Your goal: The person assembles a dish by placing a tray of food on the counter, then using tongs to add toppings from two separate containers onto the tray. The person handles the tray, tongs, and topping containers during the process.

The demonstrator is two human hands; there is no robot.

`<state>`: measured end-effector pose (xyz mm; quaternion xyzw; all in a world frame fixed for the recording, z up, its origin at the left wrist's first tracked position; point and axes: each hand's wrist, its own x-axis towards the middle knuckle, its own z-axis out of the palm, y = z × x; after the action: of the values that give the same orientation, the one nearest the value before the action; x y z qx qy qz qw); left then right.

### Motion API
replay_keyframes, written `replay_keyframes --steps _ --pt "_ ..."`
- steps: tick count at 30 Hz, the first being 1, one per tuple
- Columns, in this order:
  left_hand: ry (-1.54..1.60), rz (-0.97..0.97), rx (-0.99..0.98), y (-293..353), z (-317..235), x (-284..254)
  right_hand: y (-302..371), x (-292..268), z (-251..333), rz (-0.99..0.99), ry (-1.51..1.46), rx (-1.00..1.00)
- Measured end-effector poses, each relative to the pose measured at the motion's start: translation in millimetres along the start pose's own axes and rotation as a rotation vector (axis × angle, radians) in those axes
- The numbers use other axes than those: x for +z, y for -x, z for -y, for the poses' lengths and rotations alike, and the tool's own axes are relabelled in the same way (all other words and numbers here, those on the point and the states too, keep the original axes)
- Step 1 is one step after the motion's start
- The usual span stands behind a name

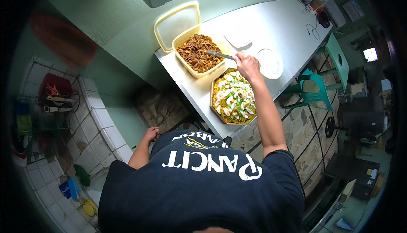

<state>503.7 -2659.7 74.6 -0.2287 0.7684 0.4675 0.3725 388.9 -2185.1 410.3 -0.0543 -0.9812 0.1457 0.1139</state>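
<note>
My right hand is closed round the handle end of metal tongs. Their tip reaches into brown, saucy strips of food, perhaps meat, in a yellow plastic container. Just below my right wrist sits an angular tray of noodles, topped with egg slices, chopped greens and bits of meat. My right forearm passes over the tray's right side. Beside my body, off the table, hangs my left hand, its fingers curled with nothing visible in them.
The container's lid leans against the green wall. A round white lid or plate and a white rounded-corner piece lie on the white table. Cables and a red-black device occupy its far end. A green chair stands right.
</note>
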Motion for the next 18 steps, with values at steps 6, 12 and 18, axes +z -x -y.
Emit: replay_keyframes --steps 6,12,18 --pt "0.03 0.04 0.031 -11 -16 -5 67 -53 -58 -0.162 -0.341 -0.034" --pt "-0.096 0.082 0.036 -25 -17 -12 191 -83 -131 -0.168 -0.297 0.197" --pt "-0.124 0.114 0.067 -43 -26 -13 273 -45 -141 -0.064 -0.312 0.518"
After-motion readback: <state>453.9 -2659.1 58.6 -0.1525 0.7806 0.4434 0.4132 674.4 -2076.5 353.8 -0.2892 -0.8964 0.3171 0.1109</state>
